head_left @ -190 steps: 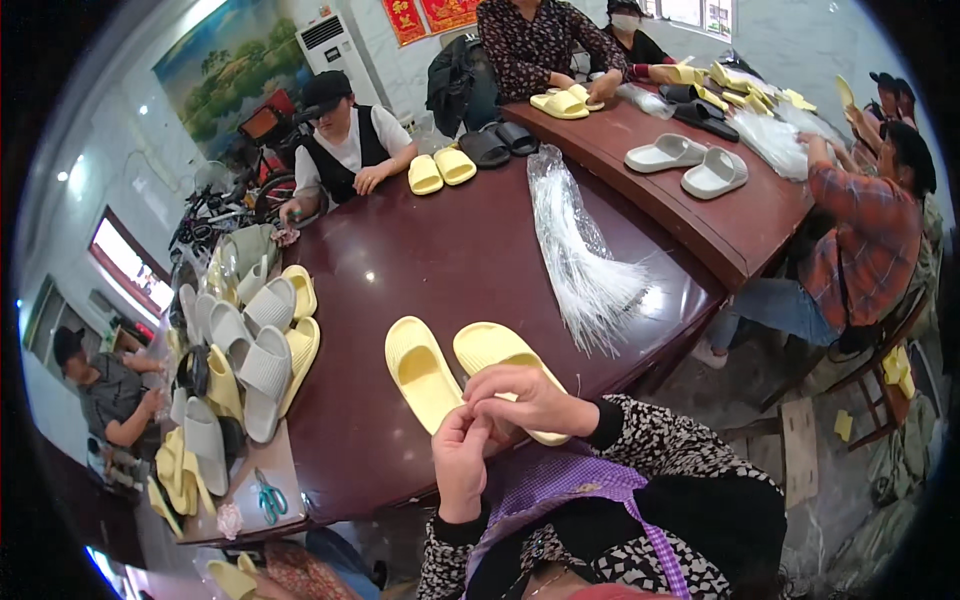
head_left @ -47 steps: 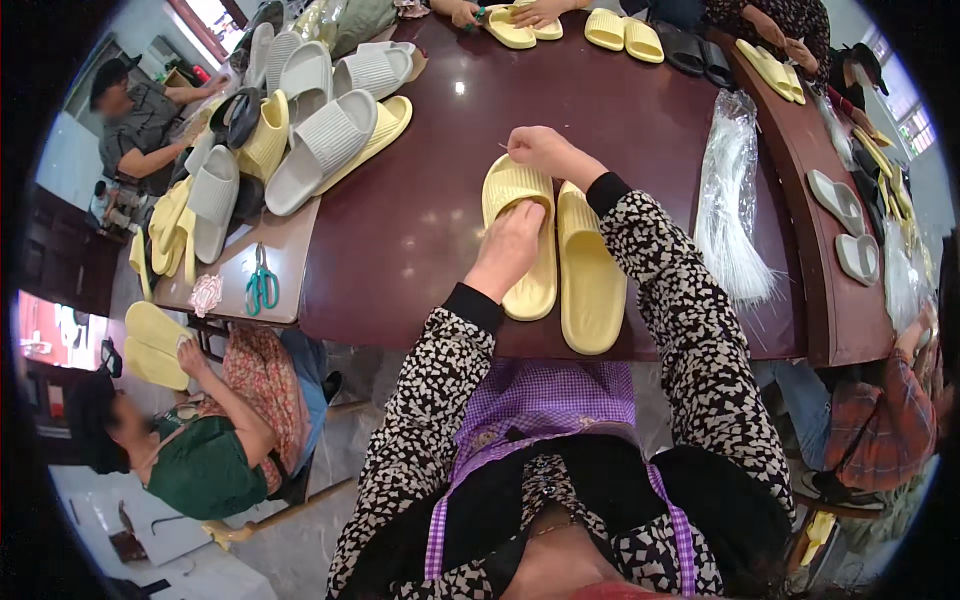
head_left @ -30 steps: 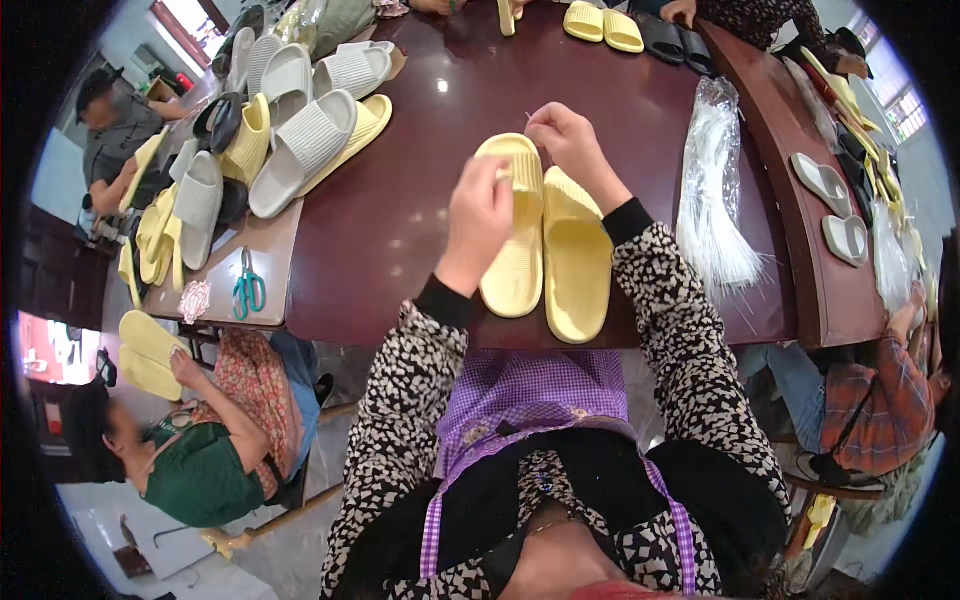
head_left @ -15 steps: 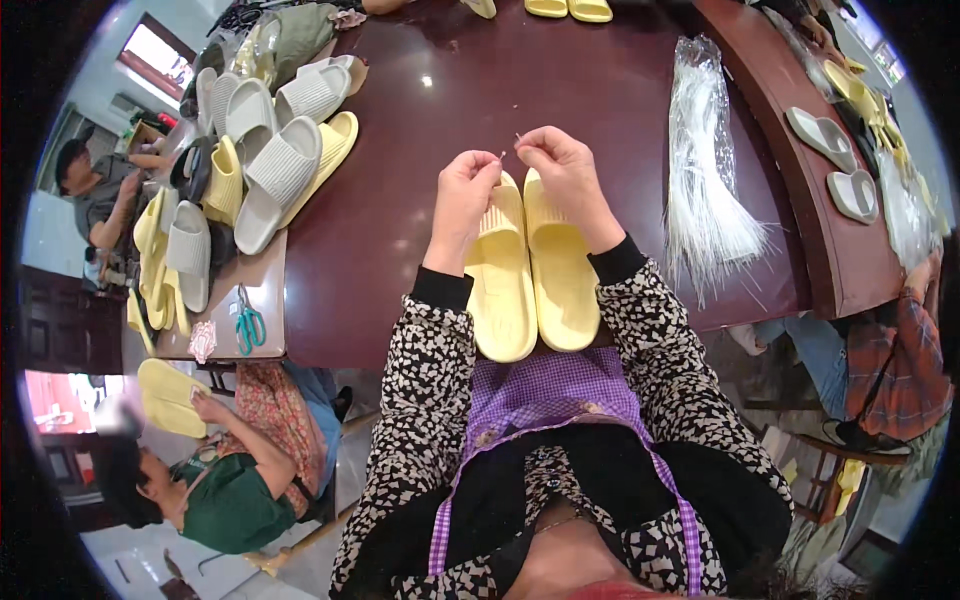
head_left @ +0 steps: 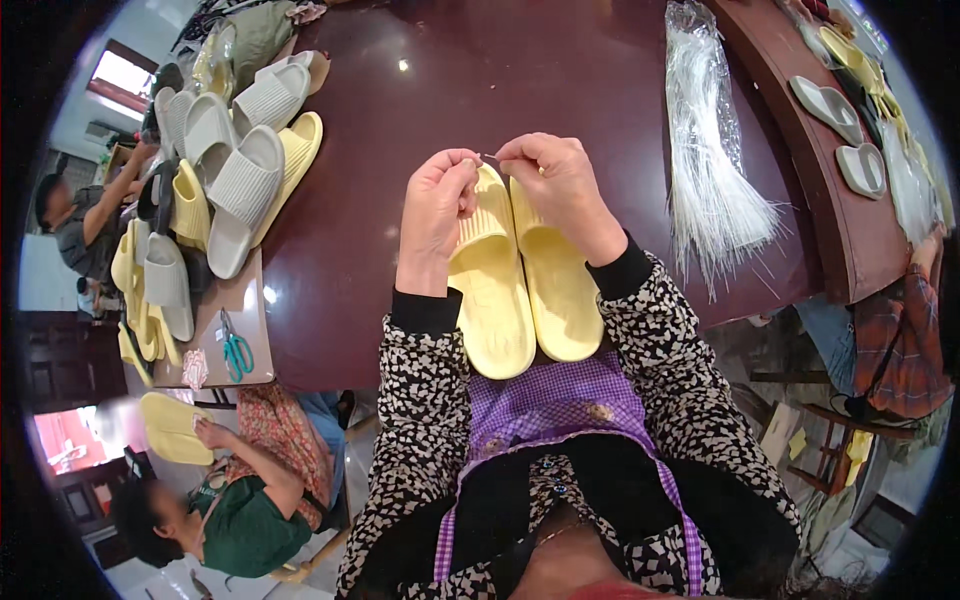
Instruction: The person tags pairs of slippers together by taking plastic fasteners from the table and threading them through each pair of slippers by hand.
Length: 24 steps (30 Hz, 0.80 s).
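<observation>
A pair of yellow slide slippers lies side by side on the dark red table before me, toes pointing away. The left slipper and the right slipper have ribbed straps. Over their toe ends, my left hand and my right hand face each other, fingertips pinched together. A thin strand shows between the two pinches; most of it is hidden by my fingers. Right of my hands lies a bundle of thin white plastic strands in a clear bag.
Grey slippers and yellow ones are piled on the left side table, with teal-handled scissors. A person in green sits at left holding a yellow slipper. Grey slippers lie on the raised ledge at right.
My hands stay pinched over the slipper toes, and their fingertips have come closer together. The whole view has shifted slightly; the yellow slippers at the far edge are out of sight.
</observation>
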Motion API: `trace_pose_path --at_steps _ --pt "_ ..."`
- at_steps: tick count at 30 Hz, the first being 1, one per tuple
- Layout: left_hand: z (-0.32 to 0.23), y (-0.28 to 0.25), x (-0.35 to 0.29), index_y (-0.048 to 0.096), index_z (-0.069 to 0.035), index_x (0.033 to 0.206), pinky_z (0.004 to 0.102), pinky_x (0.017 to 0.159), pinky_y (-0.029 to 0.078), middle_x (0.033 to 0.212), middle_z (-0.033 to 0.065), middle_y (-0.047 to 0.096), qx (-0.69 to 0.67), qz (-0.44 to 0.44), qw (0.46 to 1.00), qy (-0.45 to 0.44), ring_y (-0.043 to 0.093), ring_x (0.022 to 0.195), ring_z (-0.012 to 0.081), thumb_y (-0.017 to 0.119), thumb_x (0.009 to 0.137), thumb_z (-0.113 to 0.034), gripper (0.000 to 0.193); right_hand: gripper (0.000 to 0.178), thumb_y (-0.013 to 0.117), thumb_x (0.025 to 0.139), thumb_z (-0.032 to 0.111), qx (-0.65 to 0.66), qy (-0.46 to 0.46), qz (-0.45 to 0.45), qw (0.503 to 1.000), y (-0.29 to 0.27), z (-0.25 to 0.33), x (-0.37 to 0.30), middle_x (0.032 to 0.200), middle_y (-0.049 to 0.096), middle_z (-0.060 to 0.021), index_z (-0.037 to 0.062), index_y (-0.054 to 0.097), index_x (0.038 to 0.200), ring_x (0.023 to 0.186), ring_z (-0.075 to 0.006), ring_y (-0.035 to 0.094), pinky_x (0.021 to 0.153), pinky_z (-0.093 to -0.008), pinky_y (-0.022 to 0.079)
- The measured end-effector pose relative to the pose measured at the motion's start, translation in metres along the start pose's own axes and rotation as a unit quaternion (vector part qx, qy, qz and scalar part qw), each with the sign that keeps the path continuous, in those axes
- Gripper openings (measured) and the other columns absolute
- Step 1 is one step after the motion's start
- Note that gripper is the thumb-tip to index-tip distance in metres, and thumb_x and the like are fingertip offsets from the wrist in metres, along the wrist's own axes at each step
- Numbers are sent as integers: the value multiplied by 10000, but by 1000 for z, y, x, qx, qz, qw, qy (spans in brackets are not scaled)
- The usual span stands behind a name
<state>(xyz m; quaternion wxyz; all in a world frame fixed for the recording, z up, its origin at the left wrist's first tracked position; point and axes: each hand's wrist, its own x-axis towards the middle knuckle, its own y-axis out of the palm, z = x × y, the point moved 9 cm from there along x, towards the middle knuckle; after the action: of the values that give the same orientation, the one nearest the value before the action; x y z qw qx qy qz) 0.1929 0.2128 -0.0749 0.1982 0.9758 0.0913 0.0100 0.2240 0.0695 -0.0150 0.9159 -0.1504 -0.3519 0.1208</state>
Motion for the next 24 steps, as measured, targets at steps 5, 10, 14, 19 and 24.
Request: trace_pose_path --at_steps 5,10,14,19,24 --pt "2 0 1 593 -14 873 175 453 323 667 -39 497 16 7 1000 -10 385 515 15 529 898 -51 78 43 654 761 14 -9 -14 3 1000 3 3 -2 717 655 -65 33 674 793 618 -171 597 633 -280 453" --pt "2 0 2 587 -19 860 175 454 324 661 -42 495 30 6 999 -12 386 517 14 520 885 -42 75 36 659 764 30 -17 -13 -6 1000 3 1 -2 711 657 -49 42 679 791 639 -163 597 701 -272 435" --pt "5 0 1 585 -25 854 176 456 326 654 -45 492 19 7 1000 -14 388 519 12 515 876 -33 74 33 661 766 39 1 9 6 1000 4 -1 -4 713 660 -46 41 680 793 654 -158 598 714 -268 426" --pt "6 -1 1 585 -27 854 177 458 330 654 -46 491 27 9 999 -20 392 522 13 511 871 -28 76 36 662 763 33 -10 -13 0 1000 2 4 -4 716 663 -51 39 681 793 640 -160 599 687 -270 441" --pt "7 -4 3 586 -24 860 178 461 336 657 -45 494 24 8 1000 -19 397 524 15 511 866 -28 75 41 659 759 20 12 1 4 1000 6 -2 -4 711 663 -65 34 682 790 624 -169 606 639 -271 461"
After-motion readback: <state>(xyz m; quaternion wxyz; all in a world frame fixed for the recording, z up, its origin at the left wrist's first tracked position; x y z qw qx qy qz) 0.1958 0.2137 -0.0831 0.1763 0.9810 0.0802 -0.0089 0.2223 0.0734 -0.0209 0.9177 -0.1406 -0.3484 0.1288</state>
